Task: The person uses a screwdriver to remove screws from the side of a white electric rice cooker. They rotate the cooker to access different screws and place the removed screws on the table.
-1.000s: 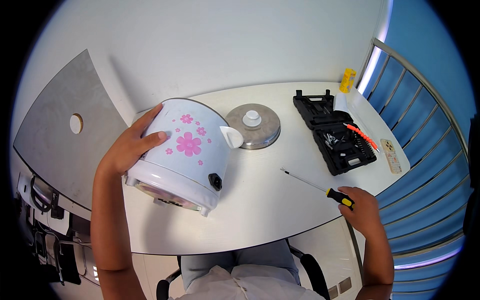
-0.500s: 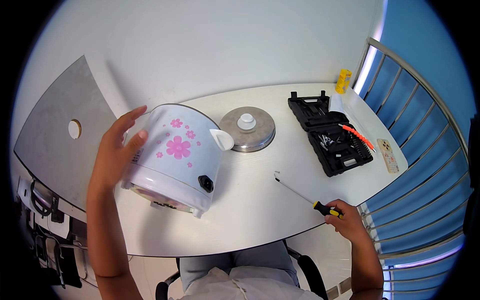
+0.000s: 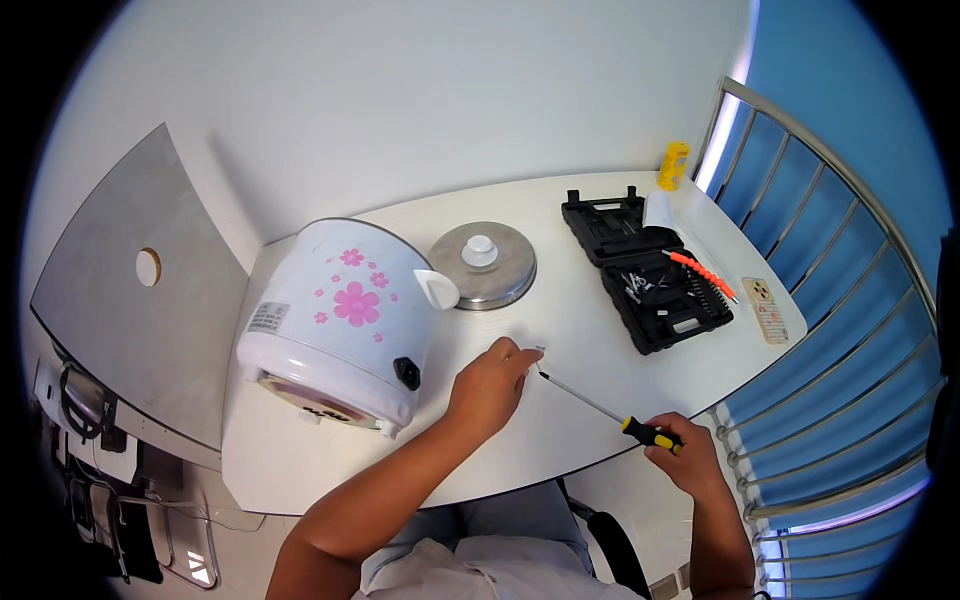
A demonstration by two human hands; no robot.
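Note:
My right hand (image 3: 682, 455) is closed around the black-and-yellow handle of a screwdriver (image 3: 590, 400), whose shaft points up and left over the table. At its tip is a small metal piece (image 3: 540, 349), too small to make out clearly. My left hand (image 3: 490, 388) pinches at this piece with thumb and forefinger. Left of that hand, a white rice cooker (image 3: 350, 270) with pink flowers is tilted, its underside edge toward me and a black power socket (image 3: 406, 373) on its side. Its round steel lid (image 3: 510, 262) with a white knob lies behind my left hand.
An open black tool case (image 3: 650, 338) holding bits and small parts lies on the right of the white table (image 3: 480, 450). Beside it are an orange flexible shaft (image 3: 702, 272) and a patterned card-like thing (image 3: 767, 315). A yellow container (image 3: 673, 166) stands behind; a metal railing (image 3: 840, 160) runs along the right.
My left hand has left the rice cooker's side and moved right to the screwdriver tip, its fingers closing at the small metal piece. The right hand still holds the screwdriver.

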